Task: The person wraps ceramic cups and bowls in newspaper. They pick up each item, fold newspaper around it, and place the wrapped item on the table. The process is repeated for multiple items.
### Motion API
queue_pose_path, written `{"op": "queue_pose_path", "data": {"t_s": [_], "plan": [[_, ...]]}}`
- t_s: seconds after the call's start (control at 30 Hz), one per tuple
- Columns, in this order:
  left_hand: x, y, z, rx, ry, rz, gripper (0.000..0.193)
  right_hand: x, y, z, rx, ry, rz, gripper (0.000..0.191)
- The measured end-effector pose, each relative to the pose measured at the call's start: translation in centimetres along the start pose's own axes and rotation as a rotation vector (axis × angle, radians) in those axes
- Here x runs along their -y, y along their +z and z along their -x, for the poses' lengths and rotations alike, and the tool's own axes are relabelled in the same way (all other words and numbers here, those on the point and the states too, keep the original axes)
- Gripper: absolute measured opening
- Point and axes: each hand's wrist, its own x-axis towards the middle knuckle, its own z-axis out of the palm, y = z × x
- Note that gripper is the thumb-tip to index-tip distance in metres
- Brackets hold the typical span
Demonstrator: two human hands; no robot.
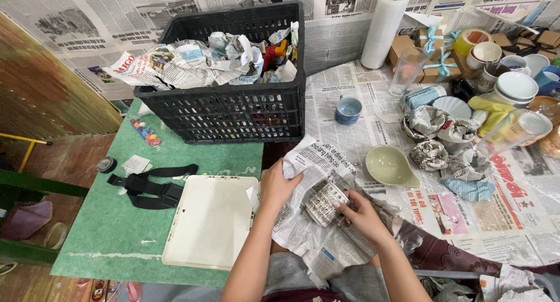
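Both hands (318, 203) grip perhaps a newspaper-wrapped cup (325, 201)

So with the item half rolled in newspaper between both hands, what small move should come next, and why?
Probably fold the loose newspaper sheet under the left hand over the bundle. The right hand grips the bundle, which is partly wrapped, while much of the sheet lies spread flat.

Small brown cardboard gift boxes (434, 56) tied with light-blue ribbon stand at the table's far right, beside a white roll (384, 28).
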Motion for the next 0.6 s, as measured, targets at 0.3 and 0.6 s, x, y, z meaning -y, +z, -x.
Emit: {"op": "queue_pose_path", "data": {"t_s": [0.3, 0.6], "plan": [[-2.7, -3.5, 1.3, 0.216, -0.165, 0.153, 0.053, -2.5, -0.4, -0.4, -0.197, 0.040, 0.108, 0.042], [-6.2, -2.1, 5.5, 0.584, 0.037, 0.291, 0.046, -5.5, -0.8, -1.5, -0.276, -0.033, 0.188, 0.037]]}}
